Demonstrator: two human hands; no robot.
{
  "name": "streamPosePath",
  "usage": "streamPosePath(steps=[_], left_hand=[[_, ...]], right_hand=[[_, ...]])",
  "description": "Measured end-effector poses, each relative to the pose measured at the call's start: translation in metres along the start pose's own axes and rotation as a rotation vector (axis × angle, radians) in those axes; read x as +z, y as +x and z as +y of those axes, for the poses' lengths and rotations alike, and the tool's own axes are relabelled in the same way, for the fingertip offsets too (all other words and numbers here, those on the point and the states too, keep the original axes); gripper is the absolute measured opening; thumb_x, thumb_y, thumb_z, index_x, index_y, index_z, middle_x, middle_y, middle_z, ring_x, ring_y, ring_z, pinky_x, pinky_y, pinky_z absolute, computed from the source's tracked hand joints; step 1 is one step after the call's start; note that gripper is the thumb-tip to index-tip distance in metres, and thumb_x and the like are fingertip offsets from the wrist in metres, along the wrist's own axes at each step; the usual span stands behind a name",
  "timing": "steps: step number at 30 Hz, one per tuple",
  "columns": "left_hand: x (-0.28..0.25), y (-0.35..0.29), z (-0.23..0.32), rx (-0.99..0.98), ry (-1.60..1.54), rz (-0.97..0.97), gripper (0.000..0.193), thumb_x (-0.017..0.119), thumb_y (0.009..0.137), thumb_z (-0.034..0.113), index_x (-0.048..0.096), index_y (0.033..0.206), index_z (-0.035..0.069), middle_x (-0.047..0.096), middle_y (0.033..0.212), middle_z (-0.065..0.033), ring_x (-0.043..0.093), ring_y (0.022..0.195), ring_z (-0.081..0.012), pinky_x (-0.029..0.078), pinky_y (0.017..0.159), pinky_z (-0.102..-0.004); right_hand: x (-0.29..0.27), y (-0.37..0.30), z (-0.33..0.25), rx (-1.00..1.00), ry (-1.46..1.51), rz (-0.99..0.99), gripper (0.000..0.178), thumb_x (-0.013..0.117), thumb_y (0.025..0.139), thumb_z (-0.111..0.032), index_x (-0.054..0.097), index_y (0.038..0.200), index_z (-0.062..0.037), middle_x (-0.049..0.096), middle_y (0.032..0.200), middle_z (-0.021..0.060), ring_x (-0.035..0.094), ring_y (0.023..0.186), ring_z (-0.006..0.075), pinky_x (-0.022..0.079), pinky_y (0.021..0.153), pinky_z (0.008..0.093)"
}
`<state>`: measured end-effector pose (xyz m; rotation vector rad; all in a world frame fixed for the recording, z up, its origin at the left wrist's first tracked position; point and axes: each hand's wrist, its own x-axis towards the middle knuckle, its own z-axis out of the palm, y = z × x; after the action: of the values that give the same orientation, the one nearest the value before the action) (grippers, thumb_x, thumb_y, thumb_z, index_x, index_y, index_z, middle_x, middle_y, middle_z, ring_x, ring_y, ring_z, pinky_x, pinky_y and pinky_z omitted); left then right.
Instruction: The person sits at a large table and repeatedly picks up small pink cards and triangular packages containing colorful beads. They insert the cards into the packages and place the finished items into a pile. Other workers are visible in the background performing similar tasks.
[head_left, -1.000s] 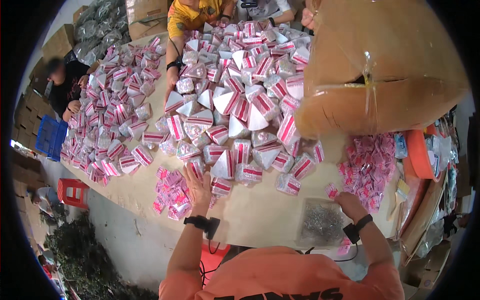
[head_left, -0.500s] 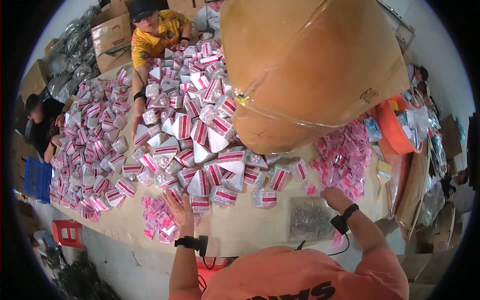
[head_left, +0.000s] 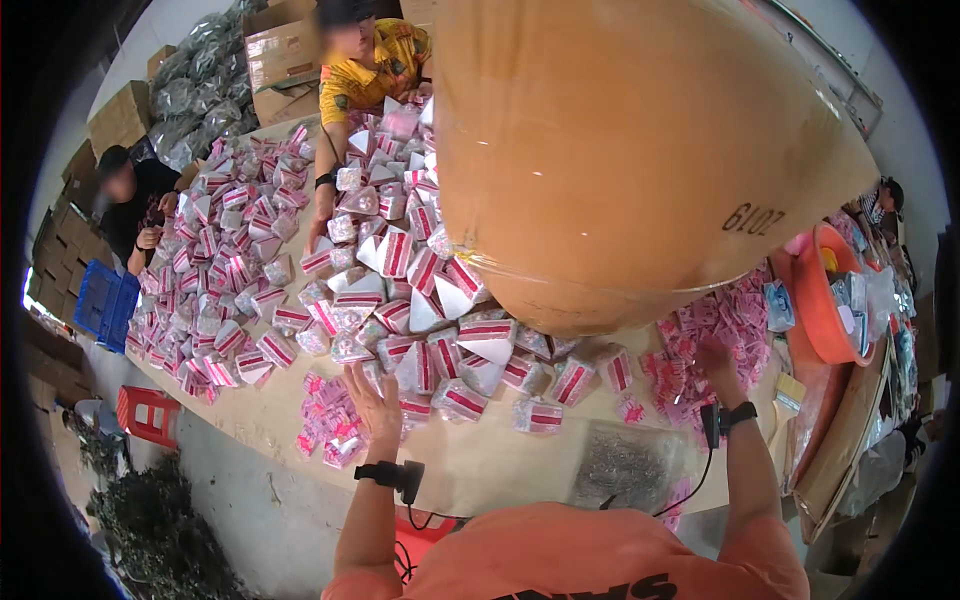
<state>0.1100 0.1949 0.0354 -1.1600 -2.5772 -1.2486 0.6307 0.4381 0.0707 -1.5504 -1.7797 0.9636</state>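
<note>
Fingers stretched out, my left hand [head_left: 375, 402] lies at the near edge of a big heap of wedge-shaped packs [head_left: 395, 255], shaped like cake slices with white and dark pink stripes in clear wrap. A small pile of pink packets [head_left: 330, 415] lies just left of it. My right hand [head_left: 716, 368] reaches into a larger pile of pink packets [head_left: 690, 340] on the right; its fingers blend into the packets, and whether they hold one is hidden. A clear bag of small dark metal-looking pieces [head_left: 630, 468] lies between my arms at the near edge.
A huge brown cardboard-like bulk [head_left: 620, 160] covers the far middle of the table. An orange tub [head_left: 825, 300] and a brush [head_left: 788, 395] are at right. Two people work at the far left side; a blue crate [head_left: 105, 305] and a red stool [head_left: 150, 415] stand beyond the left edge.
My right hand has moved away from me and to the right, from beside the clear bag into the pink packets. The left hand stays by the wedge packs. The whole view has shifted.
</note>
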Motion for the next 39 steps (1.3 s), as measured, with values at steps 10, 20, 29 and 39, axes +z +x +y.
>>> streamPosePath(steps=[10,20,29,39], left_hand=[[0.038,0.035,0.167,-0.430,-0.960,-0.589,0.057,0.044,0.089,0.037,0.030,0.131,0.001,0.043,0.125,-0.0128,0.044,0.112,-0.0249,0.035,0.092,-0.0366],[0.069,0.076,0.200,-0.492,-1.214,-0.558,0.054,0.041,0.087,0.043,0.033,0.128,0.009,0.045,0.108,-0.0067,0.045,0.100,-0.0201,0.039,0.082,-0.0353],[0.078,0.080,0.201,-0.638,-1.433,-0.626,0.050,0.047,0.085,0.038,0.037,0.123,0.007,0.046,0.114,-0.0076,0.047,0.103,-0.0238,0.042,0.081,-0.0390],[0.071,0.084,0.236,-0.469,-1.225,-0.685,0.054,0.047,0.085,0.034,0.029,0.133,0.018,0.044,0.114,-0.0022,0.046,0.096,-0.0181,0.036,0.085,-0.0401]], right_hand=[[-0.006,0.085,0.047,-0.206,0.726,-0.133,0.043,0.051,0.083,-0.024,0.042,0.123,-0.0110,0.058,0.099,0.0102,0.052,0.097,0.0253,0.047,0.078,0.0419],[0.044,0.090,-0.046,0.343,1.279,-0.244,0.034,0.043,0.086,-0.030,0.045,0.117,-0.0158,0.056,0.102,0.0090,0.056,0.089,0.0255,0.048,0.073,0.0389],[0.060,0.076,-0.048,0.071,1.053,-0.293,0.032,0.041,0.087,-0.031,0.049,0.112,-0.0130,0.054,0.105,0.0052,0.053,0.092,0.0195,0.040,0.081,0.0420],[0.045,0.071,-0.042,-0.665,-0.328,0.019,0.020,0.052,0.081,-0.021,0.055,0.099,-0.0148,0.056,0.086,0.0018,0.050,0.076,0.0138,0.039,0.064,0.0315]])
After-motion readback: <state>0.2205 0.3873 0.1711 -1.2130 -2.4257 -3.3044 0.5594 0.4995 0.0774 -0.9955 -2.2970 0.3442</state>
